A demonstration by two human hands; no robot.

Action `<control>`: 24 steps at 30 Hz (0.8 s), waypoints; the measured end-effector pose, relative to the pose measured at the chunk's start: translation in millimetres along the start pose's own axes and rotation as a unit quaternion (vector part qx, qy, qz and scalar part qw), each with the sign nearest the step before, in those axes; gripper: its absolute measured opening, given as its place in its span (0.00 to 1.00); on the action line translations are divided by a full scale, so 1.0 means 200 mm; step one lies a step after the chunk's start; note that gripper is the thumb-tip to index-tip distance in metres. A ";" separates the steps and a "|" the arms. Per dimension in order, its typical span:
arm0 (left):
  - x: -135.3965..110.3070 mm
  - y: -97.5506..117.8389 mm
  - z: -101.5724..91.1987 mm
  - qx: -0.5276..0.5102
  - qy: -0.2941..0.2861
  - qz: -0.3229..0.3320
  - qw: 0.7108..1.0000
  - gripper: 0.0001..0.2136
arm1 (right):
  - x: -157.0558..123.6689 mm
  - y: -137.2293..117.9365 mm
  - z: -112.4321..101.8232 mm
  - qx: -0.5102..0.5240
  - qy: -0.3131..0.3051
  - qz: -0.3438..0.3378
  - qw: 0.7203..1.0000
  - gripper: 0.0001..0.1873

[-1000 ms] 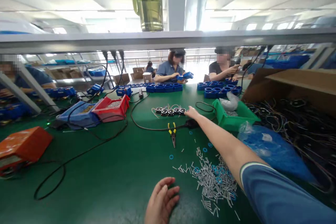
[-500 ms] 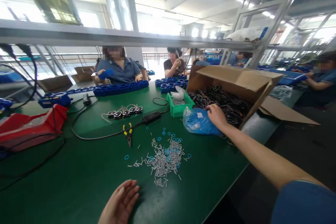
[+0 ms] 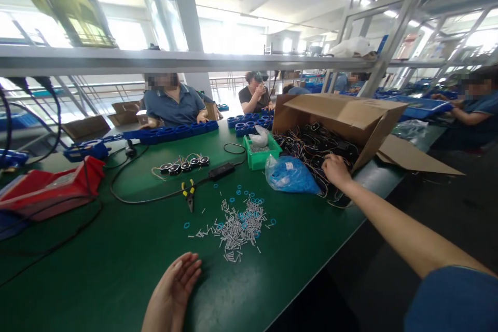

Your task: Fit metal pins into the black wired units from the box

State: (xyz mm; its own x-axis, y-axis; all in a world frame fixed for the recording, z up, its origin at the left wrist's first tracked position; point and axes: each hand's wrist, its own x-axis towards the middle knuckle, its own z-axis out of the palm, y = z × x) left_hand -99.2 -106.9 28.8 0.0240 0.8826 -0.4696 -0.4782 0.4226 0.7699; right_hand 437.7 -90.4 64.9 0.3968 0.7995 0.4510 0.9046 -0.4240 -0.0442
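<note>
My right hand [image 3: 336,170] is at the front of the cardboard box [image 3: 342,110], its fingers curled down among black parts with thin wires [image 3: 311,140]. What lies under those fingertips is hidden. Just left of it a blue plastic bag [image 3: 292,175] rests against the box's contents. Near the front of the table my left hand [image 3: 177,282] holds nothing, palm turned right and fingers loosely extended. Beyond it spreads a pile of small silver screws [image 3: 239,231] mixed with blue rings [image 3: 187,225].
Pliers with yellow handles [image 3: 189,196] lie behind the screws, near a row of small black fans [image 3: 184,165] and a cabled black adapter [image 3: 221,170]. A green bin [image 3: 262,160] stands beside the box, a red bin [image 3: 54,192] at left. Co-workers sit across the table.
My right hand has moved from the blue bag rightward and toward me, over the box's wired parts. The left hand stays open near the table's front. The view has shifted slightly.
</note>
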 end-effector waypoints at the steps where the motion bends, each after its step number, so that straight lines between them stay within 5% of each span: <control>1: -0.01 0.00 0.00 0.001 -0.002 0.006 1.000 0.09 | 0.02 -0.03 -0.04 0.014 0.020 0.000 1.000 0.10; 4: -0.03 -0.02 -0.01 0.010 -0.014 0.025 1.000 0.09 | 0.07 -0.20 -0.19 0.199 0.081 -0.005 0.977 0.13; 7: -0.07 -0.05 0.01 0.032 -0.047 0.026 0.998 0.10 | 0.03 -0.49 -0.33 0.511 0.053 -0.041 0.857 0.15; 11: -0.15 -0.08 0.05 0.060 -0.161 -0.015 0.985 0.16 | -0.19 -0.98 -0.44 0.690 -0.080 -0.059 0.717 0.15; 16: -0.18 -0.07 0.05 -0.005 -0.218 -0.063 0.974 0.25 | -0.64 -1.49 -0.54 0.729 -0.238 -0.177 0.616 0.08; 19: -0.15 -0.04 0.00 -0.101 -0.170 -0.013 0.980 0.21 | -0.89 -1.63 -0.59 0.680 -0.319 -0.293 0.592 0.05; 24: -0.12 0.02 -0.07 -0.173 -0.078 0.083 0.978 0.15 | -1.16 -1.70 -0.56 0.531 -0.249 -0.556 0.589 0.07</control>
State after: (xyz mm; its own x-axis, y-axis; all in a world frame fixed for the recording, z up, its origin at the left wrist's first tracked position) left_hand -114.7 -129.9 37.8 0.0407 0.9653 -0.2581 -0.7552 0.1988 0.6246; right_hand 21.3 -179.9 75.0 -0.7764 0.4684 0.4217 0.1300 0.7737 -0.6201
